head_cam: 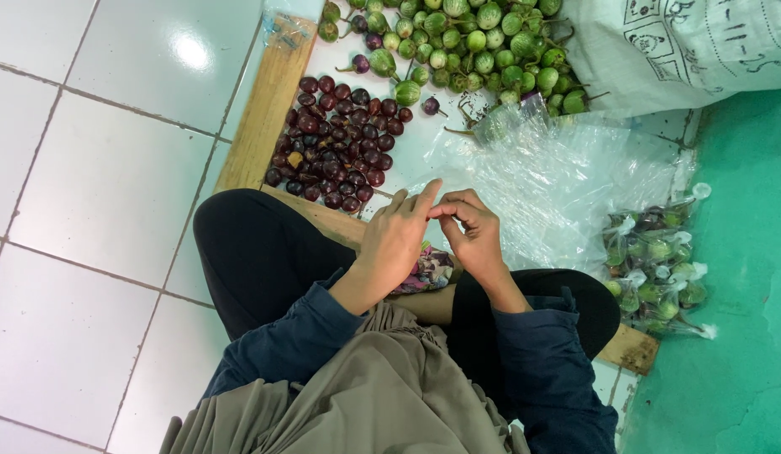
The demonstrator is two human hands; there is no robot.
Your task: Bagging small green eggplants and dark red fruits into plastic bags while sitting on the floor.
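Clear plastic bags (541,181) sit just beyond both hands. Left hand (396,240) has fingers loosely extended, right hand (472,235) curls in a narrow pinch touching its fingertips; can't tell what's pinched. Purple fruits (336,143) lie left of the bags.

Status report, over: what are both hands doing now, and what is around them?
Left hand and right hand fingertips together, above clear plastic bags; what they pinch, cannot tell. Dark purple fruit and green eggplants ahead. Filled bags to the right.
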